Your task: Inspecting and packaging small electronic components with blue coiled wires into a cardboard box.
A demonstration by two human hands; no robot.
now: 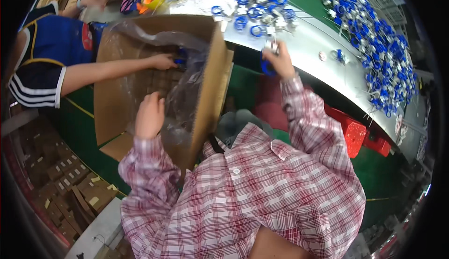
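Note:
My right hand (pixel 280 61) is closed on a coiled blue cable (pixel 267 67) with a pale connector end, just off the table's near edge. Over the near left part of a large cardboard box (pixel 216 72), my left hand (pixel 150 116) has its fingers stretched out and nothing visible in them. Clear plastic lining (pixel 187 79) hangs inside the box. A co-worker's hand (pixel 163 61) reaches into it from the left, at a dark blue bundle (pixel 181 58).
Blue cable coils (pixel 262 6) lie heaped on the metal table (pixel 304 43), with a larger pile (pixel 379 58) farther right. An orange and yellow tape roll (pixel 152 0) sits behind the box. Red stools (pixel 353 135) stand under the table. Stacked cartons (pixel 70 179) fill the lower left.

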